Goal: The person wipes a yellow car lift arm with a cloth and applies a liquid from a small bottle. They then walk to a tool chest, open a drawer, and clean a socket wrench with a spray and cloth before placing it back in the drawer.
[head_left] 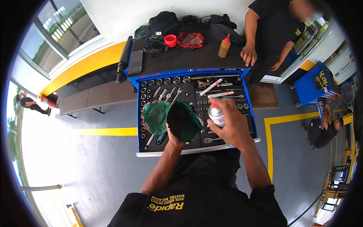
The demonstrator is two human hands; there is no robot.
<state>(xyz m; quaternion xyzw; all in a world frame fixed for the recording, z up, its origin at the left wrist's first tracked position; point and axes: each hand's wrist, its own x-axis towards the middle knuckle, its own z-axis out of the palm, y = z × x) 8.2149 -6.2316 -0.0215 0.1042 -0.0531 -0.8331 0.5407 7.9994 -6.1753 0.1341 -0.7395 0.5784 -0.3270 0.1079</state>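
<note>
Left hand (174, 133) fingers closed around green cloth (166, 118); right hand (230, 123) wrapped round spray can (216, 114) over drawer (140, 113) front edge. Overspray could likely coat sockets (143, 96).

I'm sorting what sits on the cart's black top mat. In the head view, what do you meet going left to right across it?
Flat dark tablet-like slab → red cup → red rag → amber squeeze bottle with red nozzle → another person's hand resting at the mat's right edge.

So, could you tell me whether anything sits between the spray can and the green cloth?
Nothing visible does. The can in the right hand points across a bare gap at the cloth bunched in the left hand, above the open drawer.
</note>
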